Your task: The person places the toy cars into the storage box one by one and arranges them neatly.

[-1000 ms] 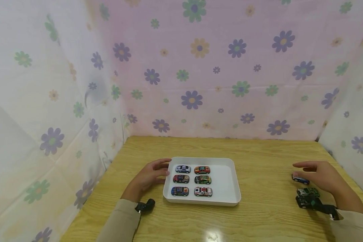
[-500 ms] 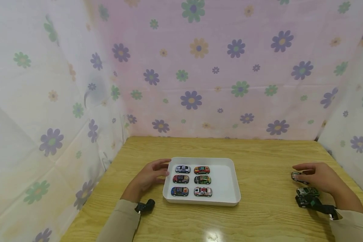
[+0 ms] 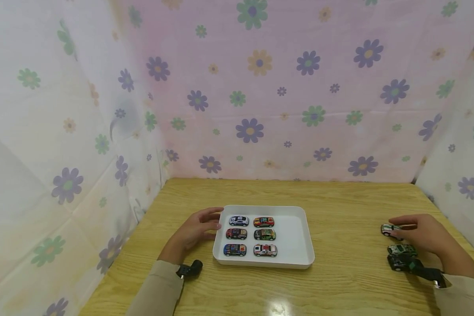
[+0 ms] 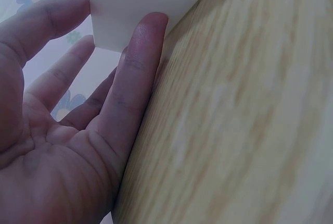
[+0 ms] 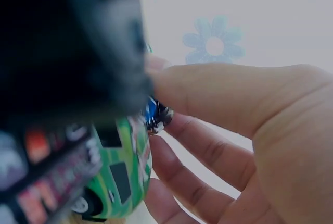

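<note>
On the left side, my left hand [image 3: 197,228] touches the outer wall of a white tray [image 3: 296,237], its fingers loosely extended; the left wrist view shows fingertips against the tray wall [image 4: 135,0]. Several small toy cars stand in two columns inside the tray, among them a red-and-yellow toy car [image 3: 263,221]. At the right, my right hand [image 3: 422,232] pinches a white-and-green toy car [image 3: 389,230] between thumb and fingers. In the right wrist view, the thumb [image 5: 213,91] and a green toy car [image 5: 122,177] partly hide it.
Nearer than the right hand stand a green camouflage-patterned toy car [image 3: 400,250] and a dark toy car [image 3: 396,262], partly covered by the wrist camera [image 3: 426,273]. A flower-printed cloth [image 3: 284,149] hangs behind the wooden table [image 3: 339,281].
The right hand's fingers have closed on the toy car, which now shows a white-and-green side where blue showed earlier. The hand has shifted slightly right. The left hand and tray stay in place.
</note>
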A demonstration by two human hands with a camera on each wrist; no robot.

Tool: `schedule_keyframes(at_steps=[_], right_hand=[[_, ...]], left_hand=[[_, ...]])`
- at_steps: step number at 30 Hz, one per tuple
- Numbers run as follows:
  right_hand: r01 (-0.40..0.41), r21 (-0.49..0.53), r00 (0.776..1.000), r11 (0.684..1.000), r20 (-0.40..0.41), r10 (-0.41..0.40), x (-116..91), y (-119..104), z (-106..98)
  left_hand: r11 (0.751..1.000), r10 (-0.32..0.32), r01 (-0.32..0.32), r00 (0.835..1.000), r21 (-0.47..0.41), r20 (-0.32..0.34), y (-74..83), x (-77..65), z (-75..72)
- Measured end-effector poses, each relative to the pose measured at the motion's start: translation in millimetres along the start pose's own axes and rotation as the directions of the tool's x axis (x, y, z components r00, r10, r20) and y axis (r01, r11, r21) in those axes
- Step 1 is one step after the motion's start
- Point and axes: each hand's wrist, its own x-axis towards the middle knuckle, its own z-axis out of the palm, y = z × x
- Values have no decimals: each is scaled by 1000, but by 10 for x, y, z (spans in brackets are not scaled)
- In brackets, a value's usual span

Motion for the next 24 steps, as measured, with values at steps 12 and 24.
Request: schedule_keyframes(at_steps=[12,24], right_hand=[[-10,-57,1000,998,11,10,17,77,-15],[-23,-96,1000,995,-5,22,21,44,-3]], left_hand=[[1000,-4,4,1000,-8,-1,11,-13,4],[1000,3,-3,1000,-11,-2,15,-17,13]])
